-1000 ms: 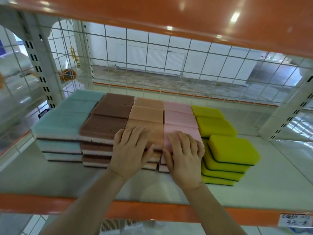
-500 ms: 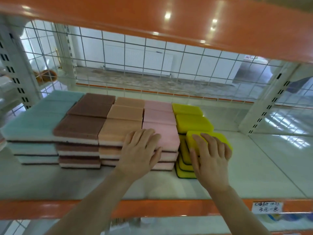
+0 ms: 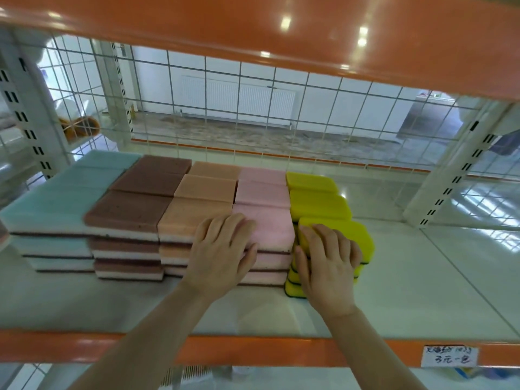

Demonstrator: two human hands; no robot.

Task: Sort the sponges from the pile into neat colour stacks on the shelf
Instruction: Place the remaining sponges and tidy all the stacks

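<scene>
Now, shelf (image 3: pixel 422 291): white board with orange front rail, orange beam overhead, white wire grid behind.
Sponges: sorted in five colour columns side by side on left half of shelf, each column running front to back.
Teal stacks (image 3: pixel 56 209): far left, front stack three layers high, white and dark undersides showing.
Brown stacks (image 3: pixel 129 209): just beside teal, front stack three layers, edges slightly stepped.
Tan stacks (image 3: pixel 194 212): between brown and pink, front stack partly hidden by left hand.
Pink stacks (image 3: pixel 267 220): touching tan on left, close against yellow on right, front stack three layers.
Yellow stacks (image 3: pixel 318 204): far right of row, rounded corners, dark scrub bases; front stack top sponge sits a bit skewed to the right.
Left hand (image 3: pixel 222 254): palm down across front tan and pink tops, fingers extended and lying flat, thumb against pink stack front edge; pressing, not gripping.
Right hand (image 3: pixel 327 263): laid over front yellow stack, fingers loosely spread across top sponge, thumb down left side by the pink stack; resting on it flat rather than clenched round it.
Price tag (image 3: pixel 451 358): white label with handwriting on front rail, lower right; text too small to read.
Right part of shelf: bare white board, glossy reflections.
</scene>
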